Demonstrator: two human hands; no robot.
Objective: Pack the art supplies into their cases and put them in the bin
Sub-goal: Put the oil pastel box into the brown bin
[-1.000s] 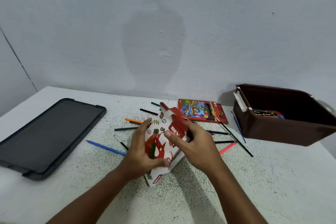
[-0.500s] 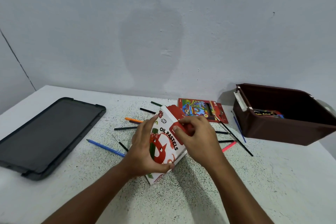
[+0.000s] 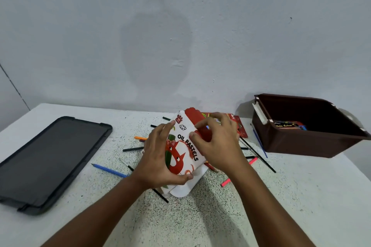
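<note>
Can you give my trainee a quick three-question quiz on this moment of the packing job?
1. Multiple choice: what do the left hand and the right hand hold between them?
A. the oil pastels box
B. the dark lid
C. the brown bin

2. True or false: the brown bin holds nothing yet.

3. Fill in: loose coloured pencils, such as the blue pencil, lie on the ____.

Key
1. A
2. False: a dark printed case already lies inside it.
3. table
</note>
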